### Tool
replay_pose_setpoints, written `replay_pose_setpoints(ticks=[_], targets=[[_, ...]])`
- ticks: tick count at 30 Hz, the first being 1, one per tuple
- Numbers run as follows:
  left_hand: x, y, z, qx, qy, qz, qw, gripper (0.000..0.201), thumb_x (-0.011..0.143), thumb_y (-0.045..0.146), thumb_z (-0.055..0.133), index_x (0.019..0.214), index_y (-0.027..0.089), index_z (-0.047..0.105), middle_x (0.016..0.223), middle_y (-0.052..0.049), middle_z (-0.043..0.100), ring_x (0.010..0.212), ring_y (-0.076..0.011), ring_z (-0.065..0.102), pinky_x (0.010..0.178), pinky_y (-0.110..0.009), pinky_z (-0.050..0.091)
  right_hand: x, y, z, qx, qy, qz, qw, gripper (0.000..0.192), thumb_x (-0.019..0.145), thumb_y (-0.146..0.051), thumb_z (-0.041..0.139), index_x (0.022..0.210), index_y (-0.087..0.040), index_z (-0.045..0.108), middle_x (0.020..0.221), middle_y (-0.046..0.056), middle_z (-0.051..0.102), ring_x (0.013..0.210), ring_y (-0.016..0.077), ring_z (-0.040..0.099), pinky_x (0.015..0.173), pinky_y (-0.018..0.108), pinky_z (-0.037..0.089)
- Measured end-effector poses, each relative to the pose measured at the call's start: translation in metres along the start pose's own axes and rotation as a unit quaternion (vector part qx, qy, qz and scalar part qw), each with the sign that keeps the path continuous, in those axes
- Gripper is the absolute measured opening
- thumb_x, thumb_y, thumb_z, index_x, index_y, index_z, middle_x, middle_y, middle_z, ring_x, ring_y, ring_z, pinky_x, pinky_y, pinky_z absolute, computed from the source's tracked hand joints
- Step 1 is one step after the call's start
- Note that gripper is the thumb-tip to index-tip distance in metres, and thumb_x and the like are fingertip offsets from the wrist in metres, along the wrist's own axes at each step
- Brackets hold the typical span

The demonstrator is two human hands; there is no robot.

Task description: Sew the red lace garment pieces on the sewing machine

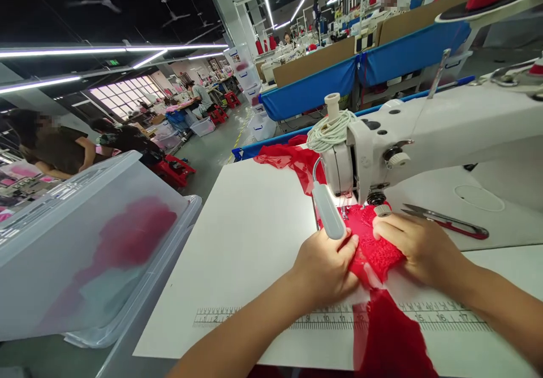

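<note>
Head view looks down a white sewing table [254,242], where both forearms reach in from the near edge and meet at a piece of red lace fabric [375,250] lying just in front of the sewing machine [424,134]. The left hand [324,267] comes in from the near left, wrist fairly straight, palm down, its fingers curled and pressed onto the left edge of the lace, knuckles raised; whether it pinches a fold underneath cannot be told. The right hand [413,245] comes in from the near right, forearm angled across the table's corner, palm down and fingers laid flat and close together on the right side of the lace, fingertips pointing left toward the needle area. The lace runs between the two hands, its far end under the machine head, its near end trailing over a printed ruler strip [263,316] and off the table's near edge. More red fabric [292,160] is bunched on the far side of the machine. A small white lamp [328,214] hangs just above the left hand. Thread snips [445,219] lie to the right, near the right hand but apart from it. At far left stands a translucent plastic bin [85,242] with red cloth inside.
</note>
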State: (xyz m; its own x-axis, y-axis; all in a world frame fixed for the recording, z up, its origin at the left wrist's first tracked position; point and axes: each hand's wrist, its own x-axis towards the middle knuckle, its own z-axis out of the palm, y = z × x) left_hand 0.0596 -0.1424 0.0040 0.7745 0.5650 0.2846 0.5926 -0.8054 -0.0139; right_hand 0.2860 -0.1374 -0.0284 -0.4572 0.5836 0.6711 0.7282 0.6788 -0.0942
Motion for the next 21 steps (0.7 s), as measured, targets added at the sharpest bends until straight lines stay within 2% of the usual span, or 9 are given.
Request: replay_pose_setpoints(ticks=[2, 4, 6, 8, 12, 16, 21], targets=[[-0.002, 0.003, -0.005, -0.01, -0.003, -0.003, 1.0, 0.048, 0.095, 0.041, 0.045, 0.119, 0.007, 0.069, 0.114, -0.019, 0.071, 0.084, -0.027, 0.068, 0.065, -0.038, 0.057, 0.004, -0.001, -0.003, -0.001, -0.006, -0.008, 1.0, 0.025, 0.079, -0.001, 0.04, 0.072, -0.021, 0.052, 0.068, 0.001, 0.055, 0.057, 0.0166, 0.046, 0.051, 0.031, 0.03], [-0.004, 0.004, -0.006, -0.012, 0.008, -0.01, 1.0, 0.064, 0.102, 0.056, 0.032, 0.119, 0.008, 0.07, 0.115, -0.021, 0.07, 0.083, -0.0278, 0.068, 0.065, -0.04, 0.057, 0.007, -0.003, -0.007, -0.002, -0.011, -0.015, 1.0, 0.023, 0.078, -0.001, 0.042, 0.07, -0.022, 0.049, 0.066, 0.001, 0.054, 0.055, 0.0158, 0.046, 0.049, 0.03, 0.029], [-0.007, 0.004, -0.003, -0.011, 0.027, -0.015, 0.999, 0.084, 0.101, 0.071, 0.017, 0.123, 0.009, 0.069, 0.114, -0.022, 0.07, 0.086, -0.0295, 0.068, 0.067, -0.04, 0.058, 0.009, -0.003, -0.009, -0.009, -0.01, -0.012, 1.0, 0.023, 0.074, 0.0, 0.043, 0.069, -0.022, 0.046, 0.063, 0.0, 0.052, 0.054, 0.0154, 0.046, 0.048, 0.029, 0.028], [-0.009, 0.004, 0.0, -0.006, 0.041, -0.017, 0.999, 0.094, 0.098, 0.077, 0.009, 0.127, 0.009, 0.068, 0.114, -0.022, 0.071, 0.092, -0.0313, 0.068, 0.069, -0.041, 0.058, 0.009, -0.003, -0.01, -0.016, -0.013, -0.004, 1.0, 0.024, 0.071, 0.0, 0.044, 0.067, -0.023, 0.043, 0.062, 0.0, 0.05, 0.053, 0.0154, 0.045, 0.048, 0.029, 0.026], [-0.01, 0.004, 0.006, 0.01, 0.036, -0.018, 0.999, 0.098, 0.096, 0.076, 0.003, 0.131, 0.011, 0.067, 0.113, -0.022, 0.072, 0.093, -0.0309, 0.068, 0.07, -0.041, 0.058, 0.006, -0.001, -0.007, -0.018, -0.021, 0.004, 1.0, 0.023, 0.068, 0.0, 0.045, 0.068, -0.023, 0.043, 0.062, 0.0, 0.05, 0.053, 0.0158, 0.046, 0.047, 0.029, 0.024], [-0.009, 0.004, 0.006, 0.01, 0.039, -0.023, 0.999, 0.102, 0.096, 0.074, -0.004, 0.126, 0.01, 0.069, 0.111, -0.022, 0.072, 0.088, -0.0298, 0.068, 0.068, -0.041, 0.057, 0.005, -0.002, -0.006, -0.025, -0.014, 0.008, 1.0, 0.022, 0.067, -0.001, 0.044, 0.068, -0.023, 0.042, 0.061, -0.001, 0.05, 0.052, 0.0159, 0.046, 0.046, 0.028, 0.025], [-0.009, 0.005, 0.007, 0.019, 0.054, -0.024, 0.998, 0.1, 0.096, 0.075, -0.001, 0.126, 0.01, 0.07, 0.111, -0.021, 0.073, 0.087, -0.0292, 0.068, 0.072, -0.04, 0.057, 0.008, -0.004, -0.006, -0.044, -0.002, 0.016, 0.999, 0.024, 0.069, -0.001, 0.042, 0.066, -0.024, 0.037, 0.06, -0.001, 0.048, 0.051, 0.0147, 0.044, 0.044, 0.028, 0.025]])
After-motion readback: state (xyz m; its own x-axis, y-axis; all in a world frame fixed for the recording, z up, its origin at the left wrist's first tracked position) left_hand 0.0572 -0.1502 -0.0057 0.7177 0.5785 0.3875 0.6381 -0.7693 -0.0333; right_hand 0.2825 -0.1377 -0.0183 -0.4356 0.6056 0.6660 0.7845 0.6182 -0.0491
